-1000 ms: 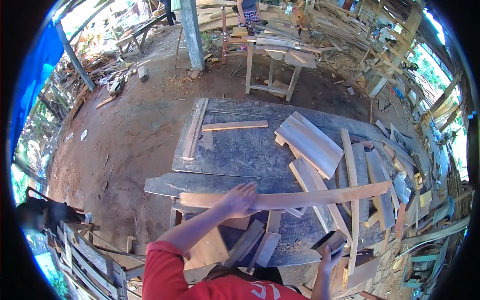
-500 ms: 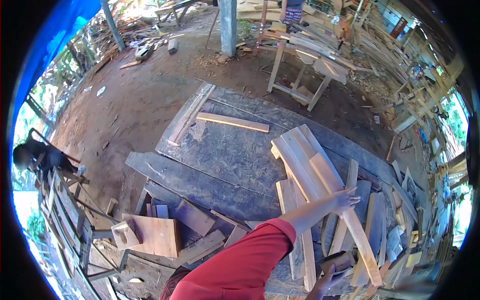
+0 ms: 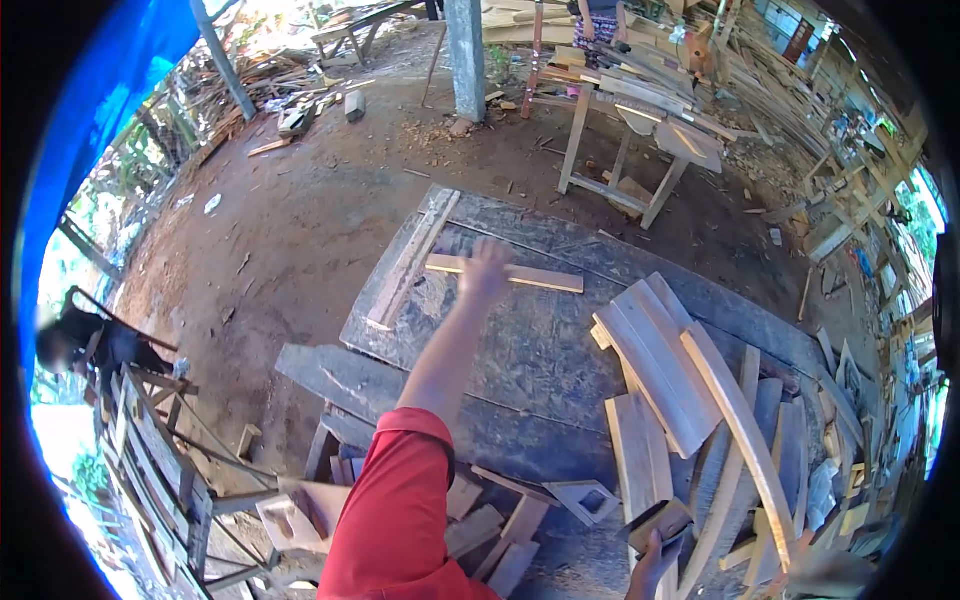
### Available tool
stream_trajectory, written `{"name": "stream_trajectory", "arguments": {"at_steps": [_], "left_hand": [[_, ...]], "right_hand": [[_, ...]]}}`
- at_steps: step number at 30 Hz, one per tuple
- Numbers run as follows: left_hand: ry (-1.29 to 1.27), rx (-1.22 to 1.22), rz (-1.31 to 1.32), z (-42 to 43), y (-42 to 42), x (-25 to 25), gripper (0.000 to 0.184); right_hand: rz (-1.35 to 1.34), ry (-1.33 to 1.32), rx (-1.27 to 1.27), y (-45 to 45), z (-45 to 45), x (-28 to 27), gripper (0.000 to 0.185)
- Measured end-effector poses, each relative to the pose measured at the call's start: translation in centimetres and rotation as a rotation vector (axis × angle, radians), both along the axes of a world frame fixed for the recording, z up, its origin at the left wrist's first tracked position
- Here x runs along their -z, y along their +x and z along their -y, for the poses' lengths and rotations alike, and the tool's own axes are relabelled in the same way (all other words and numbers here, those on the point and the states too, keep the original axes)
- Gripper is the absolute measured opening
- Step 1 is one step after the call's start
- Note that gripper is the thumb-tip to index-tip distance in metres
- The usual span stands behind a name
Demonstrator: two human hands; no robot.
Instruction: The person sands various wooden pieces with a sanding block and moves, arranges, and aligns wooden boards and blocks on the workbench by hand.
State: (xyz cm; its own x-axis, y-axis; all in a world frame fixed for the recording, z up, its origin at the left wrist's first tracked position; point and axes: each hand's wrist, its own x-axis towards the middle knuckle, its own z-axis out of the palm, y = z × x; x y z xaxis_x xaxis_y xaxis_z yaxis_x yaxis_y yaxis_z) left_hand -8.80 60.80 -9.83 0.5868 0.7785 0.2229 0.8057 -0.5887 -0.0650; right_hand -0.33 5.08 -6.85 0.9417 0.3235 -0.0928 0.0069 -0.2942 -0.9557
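Observation:
My left hand (image 3: pixel 487 270) reaches far out over the middle of a thin light strip (image 3: pixel 545 279), its fingers stretched out and slightly blurred; contact with the strip is unclear. That strip lies on the dark worn tabletop (image 3: pixel 500 350), right of a longer flat strip (image 3: pixel 415 262). At the lower right, my right hand (image 3: pixel 655 565) is closed around a small brown block (image 3: pixel 662 525) with a dark side. A long narrow board (image 3: pixel 745 435) rests slanting beside and partly against several joined planks (image 3: pixel 660 365).
Loose boards (image 3: pixel 640 450) crowd the table's right side. Offcuts and a triangular piece (image 3: pixel 583 500) lie near the front edge. A slatted wooden frame (image 3: pixel 165 460) stands at lower left, a dark animal-like shape (image 3: pixel 105 340) behind it. Beyond are a trestle (image 3: pixel 625 155), a post (image 3: pixel 465 60) and a person (image 3: pixel 598 25).
My left hand has left the long narrow board, now lying slanted at the right, and moved left to the thin strip. My right hand still holds the block.

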Motion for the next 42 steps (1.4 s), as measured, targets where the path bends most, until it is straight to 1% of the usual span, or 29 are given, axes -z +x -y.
{"name": "stream_trajectory", "arguments": {"at_steps": [1,2,4,5,6,7,8,9,10,11,12,13,14,16,17,19,21,23,25,27,31,33,34,36,37,38,39,40,42], "left_hand": [[-0.037,-0.046,0.035,-1.8,-1.9,0.7,0.051],[-0.043,-0.03,0.034,-2.7,-3.3,0.8,0.051],[-0.329,-0.063,-0.123,-3.7,-5.0,0.1,0.049],[-0.328,-0.045,-0.123,-4.0,-5.2,0.7,0.049],[-0.336,-0.006,-0.134,-4.1,-5.5,1.5,0.047],[-0.342,0.032,-0.146,-4.1,-6.0,2.4,0.046],[-0.36,0.088,-0.035,-3.5,-6.8,3.3,0.043],[-0.38,0.143,0.076,-2.5,-7.8,4.3,0.041],[-0.3,0.176,0.118,-1.2,-8.8,5.0,0.039],[-0.218,0.207,0.163,0.1,-9.9,5.5,0.038],[-0.205,0.257,0.144,1.3,-11.1,5.6,0.039],[-0.193,0.305,0.124,2.6,-12.3,5.4,0.041],[-0.191,0.314,0.123,4.2,-13.5,5.2,0.041],[-0.378,0.267,0.221,7.2,-15.5,4.9,0.043],[-0.379,0.275,0.219,8.4,-16.5,5.0,0.043],[-0.3,0.349,0.103,10.7,-18.5,5.3,0.042],[-0.358,0.366,0.119,12.1,-19.7,5.6,0.042],[-0.428,0.38,0.127,13.4,-20.9,5.8,0.042],[-0.343,0.415,0.161,13.6,-21.1,5.5,0.045],[-0.381,0.433,0.184,13.7,-21.3,5.4,0.044],[-0.433,0.452,0.244,13.9,-21.6,5.5,0.041],[-0.453,0.451,0.256,13.7,-21.7,5.6,0.042],[-0.471,0.447,0.271,13.6,-21.7,5.3,0.042],[-0.469,0.421,0.249,13.5,-21.7,4.2,0.044],[-0.468,0.394,0.227,13.6,-21.7,3.3,0.046],[-0.467,0.394,0.229,13.7,-21.6,2.6,0.046],[-0.429,0.354,0.207,13.8,-21.4,2.0,0.05],[-0.389,0.314,0.185,13.8,-21.3,1.7,0.054],[-0.382,0.287,0.152,13.8,-21.2,2.1,0.058]], "right_hand": [[0.002,0.03,0.025,-1.5,-1.4,-0.4,0.069],[0.003,0.024,0.041,-2.3,-2.1,-0.7,0.069],[-0.056,-0.071,-0.099,-3.6,-3.2,-1.1,0.067],[-0.063,-0.073,-0.038,-4.3,-3.7,-0.4,0.064],[-0.061,-0.068,-0.021,-5.0,-4.5,-0.8,0.064],[-0.064,-0.092,-0.072,-5.6,-5.7,-1.7,0.064],[-0.068,-0.118,-0.123,-6.1,-6.7,-2.5,0.063],[-0.071,-0.041,-0.13,-6.8,-7.9,-2.9,0.061],[-0.071,-0.038,-0.115,-7.6,-9.1,-3.6,0.061],[-0.117,0.031,-0.111,-8.2,-10.2,-4.2,0.061],[-0.161,0.099,-0.11,-8.9,-10.7,-4.7,0.06],[-0.216,0.052,-0.139,-8.8,-9.9,-3.1,0.056],[-0.216,0.056,-0.13,-9.4,-10.3,-3.4,0.056],[-0.183,0.131,-0.187,-10.6,-11.8,-4.7,0.053],[-0.135,0.121,-0.208,-10.9,-11.4,-3.8,0.049],[-0.142,0.109,-0.229,-11.7,-11.5,-4.3,0.048],[-0.127,0.105,-0.289,-12.4,-11.8,-5.3,0.042],[-0.143,0.11,-0.313,-12.8,-11.7,-5.7,0.045],[-0.154,0.121,-0.345,-13.1,-11.2,-5.0,0.048],[-0.105,0.075,-0.383,-13.1,-11.0,-4.1,0.051],[-0.113,0.085,-0.398,-13.8,-13.4,-5.3,0.057],[0.006,0.089,-0.412,-13.6,-15.0,-5.5,0.066],[0.007,0.09,-0.412,-13.2,-15.8,-5.2,0.066],[0.069,-0.034,-0.546,-12.0,-17.3,-4.3,0.062],[0.071,-0.035,-0.547,-11.4,-18.3,-4.6,0.062],[0.109,-0.141,-0.606,-10.9,-19.4,-5.0,0.061],[0.146,-0.248,-0.664,-10.3,-20.4,-5.3,0.06],[0.149,-0.248,-0.665,-9.7,-21.4,-5.4,0.06],[0.187,-0.222,-0.799,-8.3,-23.6,-4.9,0.061]]}}
